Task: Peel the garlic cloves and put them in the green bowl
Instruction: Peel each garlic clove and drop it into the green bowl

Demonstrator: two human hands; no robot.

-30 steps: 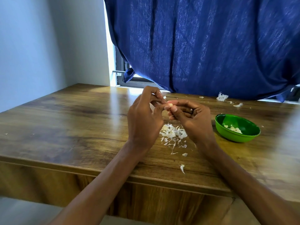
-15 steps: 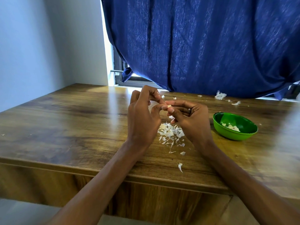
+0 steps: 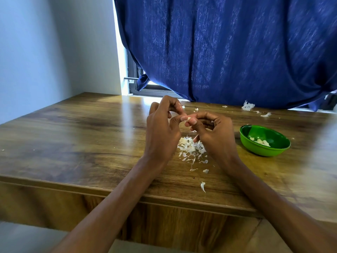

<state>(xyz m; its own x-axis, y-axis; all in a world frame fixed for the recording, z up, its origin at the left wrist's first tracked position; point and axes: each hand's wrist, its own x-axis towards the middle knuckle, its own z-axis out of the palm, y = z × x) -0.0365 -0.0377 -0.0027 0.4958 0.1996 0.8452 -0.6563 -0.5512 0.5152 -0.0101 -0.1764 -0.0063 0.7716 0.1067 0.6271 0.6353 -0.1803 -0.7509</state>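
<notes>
Both hands are up off the wooden table point(image 3: 76, 136) and meeting in the middle, working one garlic clove point(image 3: 188, 119) between them. The right hand point(image 3: 216, 137) has its thumb and forefinger curled round the clove, pinching it so only a pale tip pokes out, and the left hand point(image 3: 161, 132) is curled too, its thumb tip pressed against that same tip, looks like it's picking at the skin. Right under the hands there's a heap of peeled skins point(image 3: 191, 147), with a few stray flakes trailing back toward the person's wrists. The green bowl point(image 3: 264, 140) sits off to the outer side of the right hand, close but not touching, with a few pale cloves already in it. Biggest risk I'd say: the clove is tiny and likely slick, so a hard flick of the thumbnail could pop it out of the pinch and into the skin pile, where it'd be a pain to spot. Also easy to leave a scrap of skin stuck on and drop that in the bowl.
</notes>
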